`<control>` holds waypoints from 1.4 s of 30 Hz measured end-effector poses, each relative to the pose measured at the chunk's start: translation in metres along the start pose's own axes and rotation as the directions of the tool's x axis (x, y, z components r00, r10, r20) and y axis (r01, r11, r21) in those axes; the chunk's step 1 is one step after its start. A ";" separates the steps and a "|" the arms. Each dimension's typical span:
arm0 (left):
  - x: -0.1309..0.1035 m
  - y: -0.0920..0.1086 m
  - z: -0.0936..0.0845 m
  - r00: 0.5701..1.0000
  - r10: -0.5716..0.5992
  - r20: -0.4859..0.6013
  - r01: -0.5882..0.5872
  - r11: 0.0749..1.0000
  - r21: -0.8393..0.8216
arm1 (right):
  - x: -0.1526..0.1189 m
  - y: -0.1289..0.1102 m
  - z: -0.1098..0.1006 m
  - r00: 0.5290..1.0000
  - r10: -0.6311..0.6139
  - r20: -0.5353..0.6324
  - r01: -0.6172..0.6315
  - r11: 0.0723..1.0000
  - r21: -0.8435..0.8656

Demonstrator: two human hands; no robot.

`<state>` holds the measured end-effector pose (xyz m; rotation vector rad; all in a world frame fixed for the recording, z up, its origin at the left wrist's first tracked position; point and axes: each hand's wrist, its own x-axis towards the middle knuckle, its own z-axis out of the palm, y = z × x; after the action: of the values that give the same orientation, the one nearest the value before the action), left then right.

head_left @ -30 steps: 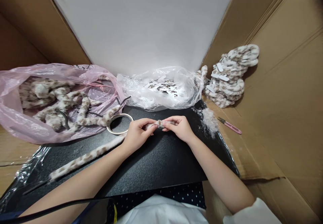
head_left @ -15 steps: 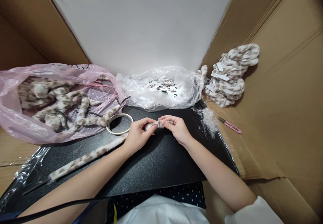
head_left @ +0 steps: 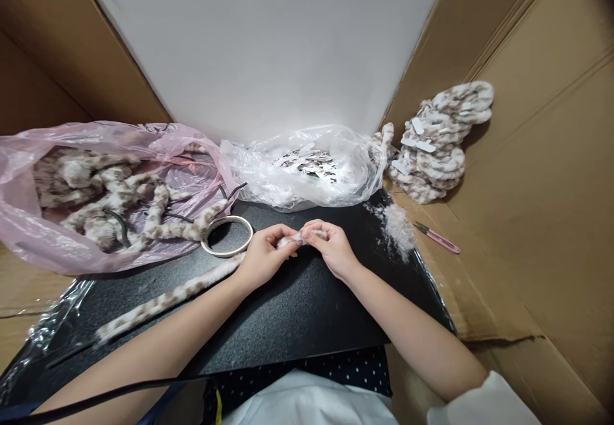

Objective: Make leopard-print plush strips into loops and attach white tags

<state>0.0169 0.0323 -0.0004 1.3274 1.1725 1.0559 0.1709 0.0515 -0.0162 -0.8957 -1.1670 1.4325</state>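
left hand (head_left: 268,252) + right hand (head_left: 330,246) — both pinched furry strip (head_left: 288,241) | tape roll (head_left: 227,254) — near left hand

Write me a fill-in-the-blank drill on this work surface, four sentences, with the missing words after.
The left hand and right hand hold a furry piece over a tabletop coloured ____.
The leftmost plastic bag is tinted ____.
Of the two hands, the tape roll lies nearer the ____ one.
The snips lie to the ____ of the loose fluff.

Missing words: black; pink; left; right.
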 end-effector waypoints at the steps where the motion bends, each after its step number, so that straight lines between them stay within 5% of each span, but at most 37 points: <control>1: 0.000 0.001 0.001 1.000 -0.005 -0.008 0.005 1.000 -0.011 | 0.000 0.001 0.000 1.000 -0.010 0.004 0.011 1.000 -0.007; 7: 0.001 0.002 -0.001 0.995 -0.021 -0.098 0.019 1.000 -0.020 | -0.001 -0.010 -0.009 0.974 -0.226 0.026 0.225 0.936 -0.269; 10: 0.002 0.002 -0.003 0.994 -0.009 -0.113 0.012 1.000 0.027 | -0.001 -0.023 -0.016 0.897 -0.403 0.183 0.431 0.704 -0.564; 12: 0.001 0.001 -0.004 0.995 0.011 -0.096 -0.005 0.998 0.063 | 0.000 -0.026 -0.020 0.851 -0.420 0.314 0.513 0.544 -0.664; 14: 0.001 0.001 -0.004 0.998 0.024 -0.064 -0.019 0.996 0.084 | 0.000 -0.025 -0.022 0.836 -0.393 0.383 0.541 0.477 -0.692; 21: 0.002 -0.001 -0.005 0.999 0.015 -0.035 -0.011 0.995 0.099 | 0.001 -0.021 -0.022 0.856 -0.328 0.399 0.517 0.510 -0.688; 32: 0.002 -0.004 -0.009 0.998 -0.007 0.066 -0.002 0.990 0.142 | -0.001 -0.014 -0.018 0.936 -0.269 0.226 0.349 0.782 -0.516; 42: 0.003 -0.003 -0.007 0.999 0.029 0.028 -0.031 0.995 0.096 | -0.004 -0.016 -0.013 0.954 -0.229 0.193 0.300 0.716 -0.631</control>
<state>0.0104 0.0365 -0.0027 1.4341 1.2003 1.0106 0.1883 0.0505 -0.0042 -1.0729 -1.8576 0.8245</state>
